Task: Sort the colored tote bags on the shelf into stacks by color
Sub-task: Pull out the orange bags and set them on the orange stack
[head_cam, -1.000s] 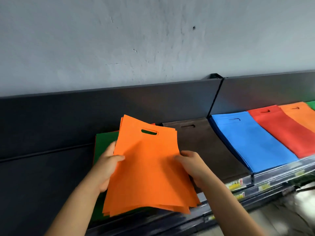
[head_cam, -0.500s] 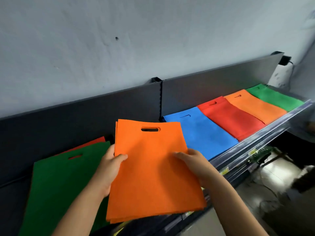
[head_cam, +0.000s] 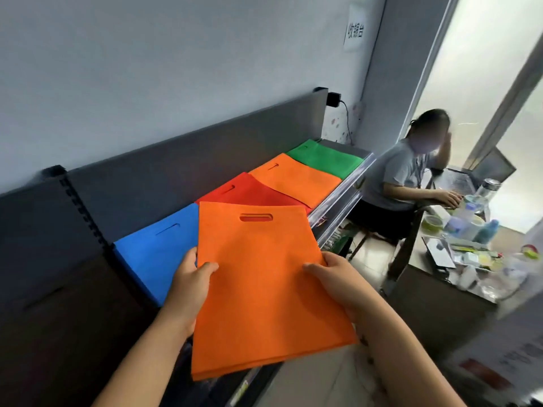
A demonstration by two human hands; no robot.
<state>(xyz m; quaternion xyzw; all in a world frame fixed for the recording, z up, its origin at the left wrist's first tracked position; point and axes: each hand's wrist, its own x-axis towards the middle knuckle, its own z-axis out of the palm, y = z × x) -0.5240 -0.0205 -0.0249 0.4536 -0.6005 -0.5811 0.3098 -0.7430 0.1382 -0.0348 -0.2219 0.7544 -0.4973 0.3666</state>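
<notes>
The left hand (head_cam: 188,284) grips the left edge of a bundle of orange bags (head_cam: 264,286), thumb curled over the top face and fingers hidden underneath. The right hand (head_cam: 338,280) grips the right edge the same way, thumb lying flat across the fabric. The bundle is held flat and a little tilted, its handle slot at the far end, and several layers show at its near edge. It hangs above the front rail of the shelf (head_cam: 332,204), partly covering what lies there.

Taking the held bundle as the marker: just behind its left side lies a blue stack (head_cam: 158,245) on the shelf. Just behind its far edge is a red stack (head_cam: 246,190), part of it hidden by the bundle. Beyond the red one lies an orange stack (head_cam: 296,179), and farthest along a green stack (head_cam: 326,158). To the left of the bundle, past an upright divider, a dark brown stack (head_cam: 64,304) lies in shadow.

Well off to the right of the bundle a person (head_cam: 402,174) sits at a cluttered worktop (head_cam: 435,286) with a laptop (head_cam: 476,176) and bottles on it. High on the wall above that person hangs a white paper sign (head_cam: 355,30)
</notes>
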